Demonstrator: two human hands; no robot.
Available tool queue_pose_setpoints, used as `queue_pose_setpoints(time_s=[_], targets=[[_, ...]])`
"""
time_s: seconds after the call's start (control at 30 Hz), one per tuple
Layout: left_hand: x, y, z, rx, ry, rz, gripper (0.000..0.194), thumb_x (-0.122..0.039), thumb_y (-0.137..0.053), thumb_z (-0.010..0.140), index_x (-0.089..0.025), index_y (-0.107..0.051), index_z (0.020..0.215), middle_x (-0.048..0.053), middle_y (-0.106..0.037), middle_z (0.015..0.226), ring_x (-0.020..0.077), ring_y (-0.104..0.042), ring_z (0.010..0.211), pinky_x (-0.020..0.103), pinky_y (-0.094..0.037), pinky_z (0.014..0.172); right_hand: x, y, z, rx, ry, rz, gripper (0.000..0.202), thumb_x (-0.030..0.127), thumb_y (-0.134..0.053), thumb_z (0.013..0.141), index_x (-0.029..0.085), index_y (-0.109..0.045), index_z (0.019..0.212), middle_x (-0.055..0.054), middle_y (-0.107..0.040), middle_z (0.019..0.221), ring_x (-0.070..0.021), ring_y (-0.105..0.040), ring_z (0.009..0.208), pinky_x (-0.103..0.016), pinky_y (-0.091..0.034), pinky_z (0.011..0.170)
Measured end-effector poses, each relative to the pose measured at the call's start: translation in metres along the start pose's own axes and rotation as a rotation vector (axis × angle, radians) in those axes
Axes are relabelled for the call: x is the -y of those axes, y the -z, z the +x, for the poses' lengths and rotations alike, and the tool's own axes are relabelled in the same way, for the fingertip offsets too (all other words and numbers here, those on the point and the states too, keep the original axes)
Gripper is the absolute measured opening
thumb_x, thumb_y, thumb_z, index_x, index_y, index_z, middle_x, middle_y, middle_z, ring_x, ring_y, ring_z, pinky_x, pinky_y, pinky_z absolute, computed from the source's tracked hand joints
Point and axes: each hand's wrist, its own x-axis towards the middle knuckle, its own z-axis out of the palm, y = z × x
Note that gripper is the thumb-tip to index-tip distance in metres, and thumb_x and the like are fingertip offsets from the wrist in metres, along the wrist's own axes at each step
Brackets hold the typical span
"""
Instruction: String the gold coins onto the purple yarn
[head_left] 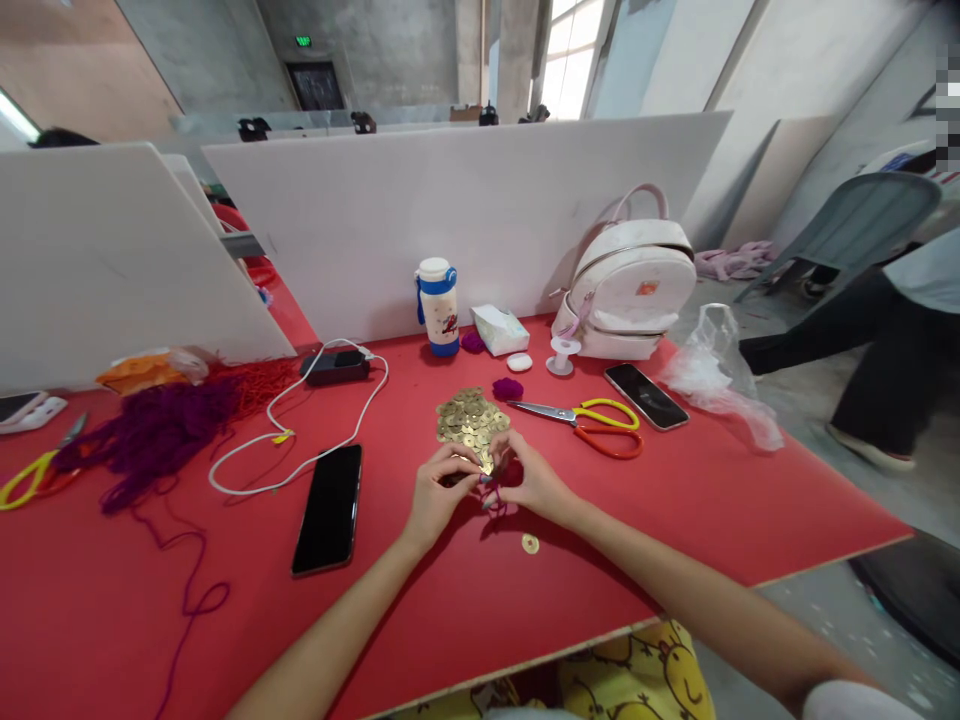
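Note:
My left hand (442, 492) and my right hand (534, 485) meet just in front of a heap of brass-coloured coins (466, 418). Thumb and fingers of both are pinched on a thin purple cord (491, 497), which loops between them. Whether a coin is also held there is hidden by my fingers. One loose coin (530, 544) with a hole in its middle lies on the red tabletop below my right hand. Scissors (581, 415) with yellow and orange handles rest beyond my right wrist. A small purple yarn ball (508, 389) sits behind the coins.
To the left are a black phone (328, 510), a white cable (225, 470) and tangled purple yarn (161, 430). A bottle (439, 305), a tissue pack (500, 330), a white spool (561, 357) and a backpack (630, 290) stand at the back. Another phone (646, 395) and a plastic bag (720, 375) lie right.

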Motion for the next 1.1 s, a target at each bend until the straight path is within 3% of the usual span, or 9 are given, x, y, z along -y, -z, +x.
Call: queue_pose_setpoints(time_s=[0.07,0.17,0.3,0.37,0.47,0.57,0.8,1.0,1.1], targets=[[-0.001,0.0,0.0,0.017,-0.011,0.002,0.007,-0.016,-0.072,0.075,-0.019,-0.075,0.069,0.005,-0.065,0.082,0.017,-0.063,0.078,0.028,-0.05,0.071,0.003,0.003,0.001,0.015,-0.024,0.151,0.041,0.044,-0.078,0.069,0.023,-0.056,0.096,0.002,-0.052,0.08,-0.0137,-0.048,0.068,-0.026,-0.041,0.061],[-0.004,0.0,-0.001,0.019,-0.037,0.017,0.008,-0.017,-0.073,0.075,-0.019,-0.075,0.068,0.007,-0.066,0.088,0.0181,-0.064,0.08,0.027,-0.051,0.068,0.004,0.007,0.004,0.021,-0.111,0.343,0.043,0.062,-0.054,0.085,0.019,-0.059,0.076,0.002,-0.046,0.062,-0.0114,-0.039,0.053,-0.024,-0.033,0.05],[-0.014,0.002,-0.004,0.074,-0.113,0.048,0.01,-0.021,-0.073,0.077,-0.019,-0.075,0.068,0.011,-0.069,0.111,0.0153,-0.064,0.073,0.026,-0.049,0.062,-0.002,0.01,0.01,-0.115,-0.258,0.617,0.048,0.062,-0.059,0.082,0.019,-0.05,0.062,0.005,-0.04,0.053,-0.0093,-0.032,0.047,-0.022,-0.027,0.045],[-0.02,0.001,-0.006,0.179,-0.137,0.013,0.01,-0.022,-0.073,0.078,-0.018,-0.076,0.069,0.013,-0.071,0.113,0.0155,-0.066,0.071,0.026,-0.05,0.062,-0.007,0.012,0.014,-0.154,-0.322,0.735,0.045,0.057,-0.067,0.077,0.02,-0.047,0.063,0.007,-0.037,0.051,-0.008,-0.03,0.045,-0.021,-0.026,0.043],[-0.027,-0.003,-0.011,0.431,-0.155,-0.065,0.011,-0.022,-0.069,0.082,-0.019,-0.077,0.074,0.012,-0.076,0.097,0.0191,-0.071,0.078,0.028,-0.054,0.07,-0.015,0.018,0.021,-0.208,-0.394,0.808,0.044,0.051,-0.071,0.073,0.021,-0.042,0.062,0.009,-0.031,0.049,-0.0063,-0.026,0.041,-0.019,-0.024,0.039],[-0.028,-0.009,-0.015,0.527,-0.125,-0.101,0.013,-0.025,-0.067,0.084,-0.02,-0.077,0.077,0.01,-0.077,0.086,0.0197,-0.072,0.077,0.029,-0.055,0.071,-0.021,0.027,0.025,-0.314,-0.444,0.77,0.04,0.049,-0.07,0.073,0.021,-0.042,0.063,0.009,-0.033,0.048,-0.0064,-0.027,0.038,-0.02,-0.027,0.038],[-0.021,-0.007,-0.009,0.241,-0.063,-0.175,0.015,-0.03,-0.073,0.078,-0.018,-0.076,0.068,0.011,-0.075,0.073,0.0198,-0.069,0.067,0.031,-0.054,0.064,-0.016,0.034,0.022,-0.459,-0.246,0.506,0.034,0.054,-0.062,0.078,0.021,-0.062,0.086,-0.005,-0.066,0.076,-0.0167,-0.061,0.067,-0.027,-0.048,0.056],[-0.014,-0.005,-0.004,0.084,-0.025,-0.209,0.014,-0.028,-0.077,0.074,-0.018,-0.075,0.064,0.008,-0.072,0.068,0.0183,-0.066,0.065,0.029,-0.051,0.062,-0.013,0.031,0.019,-0.476,-0.174,0.387,0.031,0.04,-0.056,0.086,0.023,-0.058,0.112,-0.008,-0.069,0.104,-0.0195,-0.064,0.091,-0.033,-0.053,0.077],[-0.013,-0.006,-0.004,0.015,-0.018,-0.161,0.016,-0.03,-0.077,0.074,-0.018,-0.075,0.064,0.007,-0.071,0.067,0.0178,-0.065,0.065,0.028,-0.05,0.062,-0.012,0.03,0.018,-0.491,-0.071,0.194,0.044,0.034,-0.055,0.086,0.027,-0.046,0.128,-0.009,-0.054,0.134,-0.0215,-0.053,0.119,-0.038,-0.048,0.093]])
